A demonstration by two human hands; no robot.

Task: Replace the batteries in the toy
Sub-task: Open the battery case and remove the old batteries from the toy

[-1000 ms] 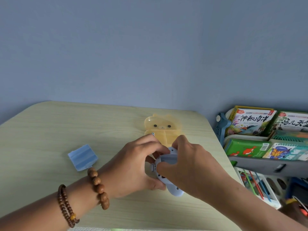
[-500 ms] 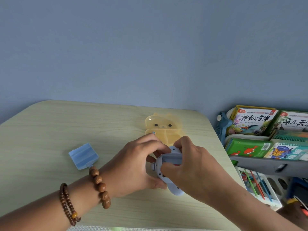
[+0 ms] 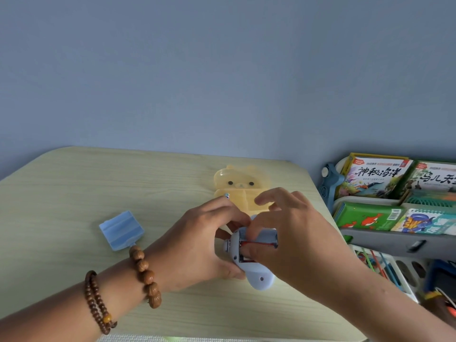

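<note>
Toy point(image 3: 257, 277) looks light, stiff, slippery plastic: left hand point(image 3: 197, 245) grips its sides, right hand point(image 3: 296, 239) pinches the battery point(image 3: 260, 243).

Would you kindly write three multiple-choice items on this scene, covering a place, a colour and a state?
1. Where does the blue case lie?
A) on the table, left of the left hand
B) on the bookshelf
C) on the floor

2. The bear-shaped box is:
A) green
B) yellow
C) red

3. The battery compartment of the toy is:
A) taped over
B) covered
C) open

Key: 1 A, it rests on the wood left of that hand; 2 B, its plastic is translucent yellow; 3 C, its red inside shows.
</note>
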